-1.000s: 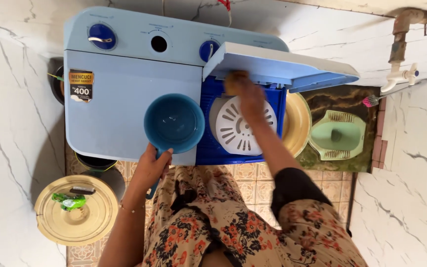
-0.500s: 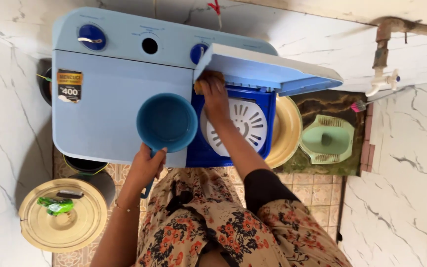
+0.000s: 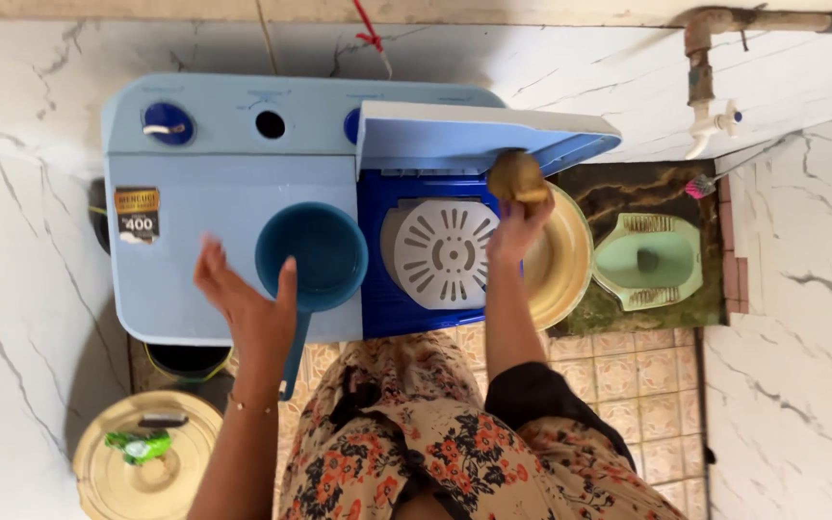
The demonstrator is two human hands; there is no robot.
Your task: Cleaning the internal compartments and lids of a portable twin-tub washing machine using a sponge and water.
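A light blue twin-tub washing machine (image 3: pixel 214 241) stands against the wall, its right lid (image 3: pixel 474 135) raised. Under the lid is a white slotted inner cover (image 3: pixel 445 252) in a dark blue well. My right hand (image 3: pixel 517 226) grips a brownish sponge (image 3: pixel 518 179) at the lid's right end. A blue water dipper (image 3: pixel 312 255) rests on the closed left lid, its handle pointing toward me. My left hand (image 3: pixel 247 303) hovers open just left of the dipper's handle, fingers spread, holding nothing.
A yellow basin (image 3: pixel 562 260) sits right of the machine, beside a green squat toilet (image 3: pixel 649 260). A tap (image 3: pixel 710 120) on a pipe juts from the wall. A yellow lidded bucket (image 3: pixel 146 462) with a green packet stands at lower left.
My left hand has let go of the dipper's handle and opened. My right hand has carried the sponge from the lid's left end to its right end.
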